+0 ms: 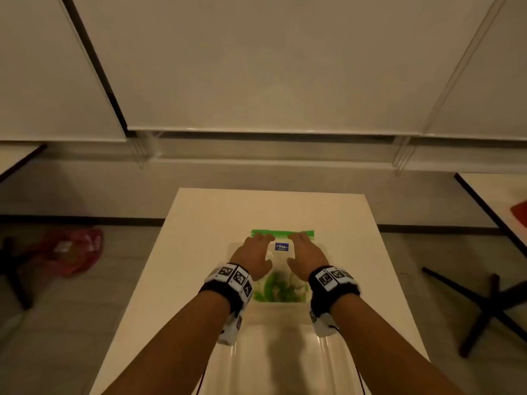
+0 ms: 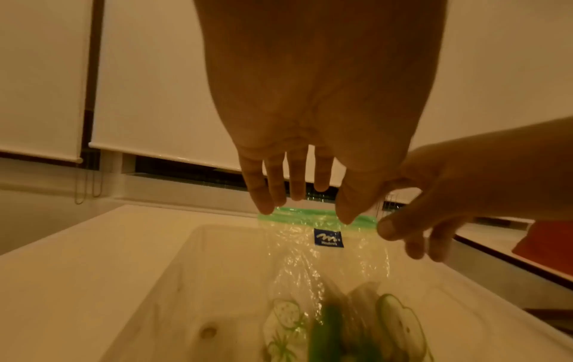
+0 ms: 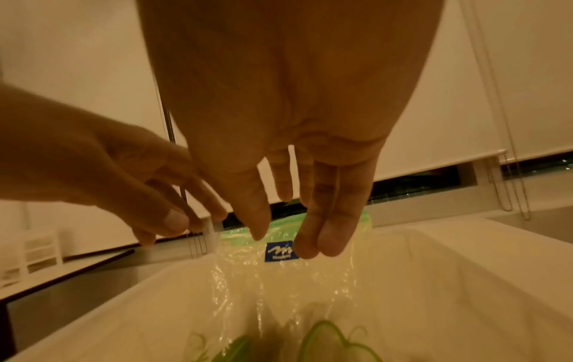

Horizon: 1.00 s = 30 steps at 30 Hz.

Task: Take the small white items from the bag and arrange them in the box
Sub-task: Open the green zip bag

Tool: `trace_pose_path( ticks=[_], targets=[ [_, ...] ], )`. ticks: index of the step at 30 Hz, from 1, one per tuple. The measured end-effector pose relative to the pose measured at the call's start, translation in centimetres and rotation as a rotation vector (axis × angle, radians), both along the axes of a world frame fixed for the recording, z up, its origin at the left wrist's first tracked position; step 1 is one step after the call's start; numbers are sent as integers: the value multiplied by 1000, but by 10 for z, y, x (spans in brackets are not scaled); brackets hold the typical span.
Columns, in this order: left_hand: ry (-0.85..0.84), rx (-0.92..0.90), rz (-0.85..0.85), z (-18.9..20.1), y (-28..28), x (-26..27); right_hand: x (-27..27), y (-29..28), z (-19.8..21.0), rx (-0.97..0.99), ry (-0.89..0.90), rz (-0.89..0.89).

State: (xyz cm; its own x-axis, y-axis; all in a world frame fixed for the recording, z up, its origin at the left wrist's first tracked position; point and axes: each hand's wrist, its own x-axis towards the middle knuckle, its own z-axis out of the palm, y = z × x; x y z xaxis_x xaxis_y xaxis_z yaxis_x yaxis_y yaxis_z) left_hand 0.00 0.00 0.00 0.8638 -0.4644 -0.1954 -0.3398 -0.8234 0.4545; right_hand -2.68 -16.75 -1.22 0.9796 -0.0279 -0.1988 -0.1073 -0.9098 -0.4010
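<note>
Head view looks down on a white table (image 1: pixel 199 223) with a clear zip bag (image 1: pixel 281 269) lying in a shallow white box (image 1: pixel 336 346), green seal strip (image 1: pixel 282 232) at the far end. Both forearms reach forward over it, each with a black wrist strap covered in black-and-white marker squares.

Left hand (image 1: pixel 251 258) sits over the bag's left side, right hand (image 1: pixel 306 259) over the right side, with a little blue logo patch (image 1: pixel 281 246) between them. Fingers on both are spread and mostly straight, pointing toward the seal strip, so nothing is pinched or held as far as I can see. From the wrist views the fingertips hang just above or right at the green strip; can't tell if they're actually touching the plastic.

Bag's lower half has green leafy print and some greenish blurry stuff inside; I honestly can't pick out any small white items through the crinkled plastic.

Around the room: pale roller blinds (image 1: pixel 256 67) along the far wall, a red bag (image 1: pixel 71 249) on the floor to the left, and another table edge with something red on it at the right.
</note>
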Motion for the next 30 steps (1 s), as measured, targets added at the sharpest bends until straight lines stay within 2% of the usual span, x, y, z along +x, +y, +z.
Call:
trace_pose_path(
  ticks=[8, 13, 18, 23, 26, 30],
  targets=[
    [5, 94, 21, -12, -18, 25, 34, 9, -17, -44, 101, 7],
    [9, 200, -33, -22, -19, 35, 36, 12, -14, -120, 11, 31],
    [-81, 284, -65, -22, -17, 31, 21, 15, -8, -52, -64, 62],
    [-105, 211, -101, -8, -10, 23, 3, 23, 8, 37, -182, 78],
    [-144, 81, -75, 8, -5, 13, -4, 27, 24, 96, -244, 65],
    [-213, -83, 15, 35, 8, -11, -21, 40, 53, 273, -449, -22]
  ],
)
